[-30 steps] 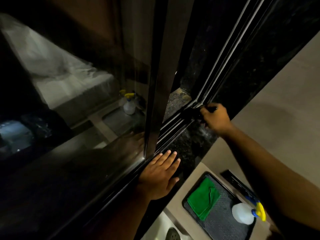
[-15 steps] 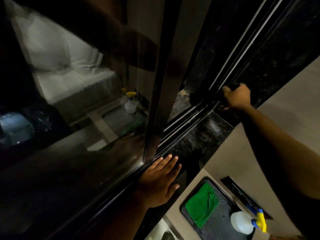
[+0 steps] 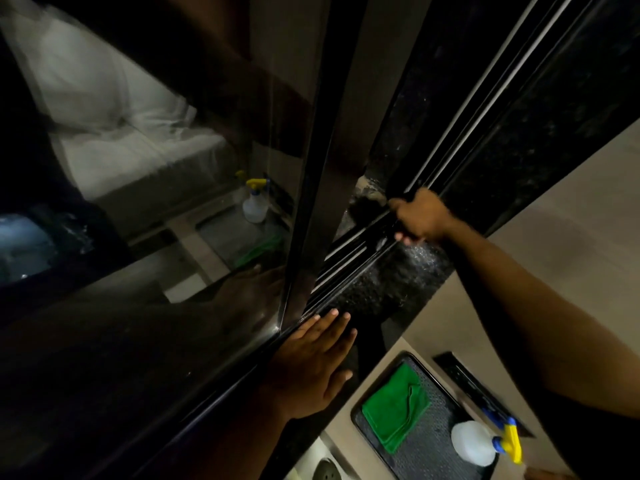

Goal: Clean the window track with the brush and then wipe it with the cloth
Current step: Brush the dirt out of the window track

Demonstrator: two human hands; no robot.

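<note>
The window track (image 3: 346, 258) is a set of dark parallel rails running from lower left to upper right, beside the sliding window frame (image 3: 311, 202). My right hand (image 3: 420, 218) is a closed fist pressed down on the rails; the dark brush it grips is almost wholly hidden in the fist and the gloom. My left hand (image 3: 311, 365) lies flat with its fingers spread on the black sill, fingertips at the foot of the frame, holding nothing. The green cloth (image 3: 394, 410) lies folded on a black tray (image 3: 433, 455) at the lower right.
A white spray bottle (image 3: 474, 441) with a yellow and blue trigger lies on the tray beside the cloth. A speckled black stone sill (image 3: 384, 282) borders the track. A flat black object (image 3: 464, 379) lies just beyond the tray. The dark glass (image 3: 156, 202) reflects the room.
My right fist slid up the track away from me, then came partway back along the rails. My left hand has stayed flat on the sill.
</note>
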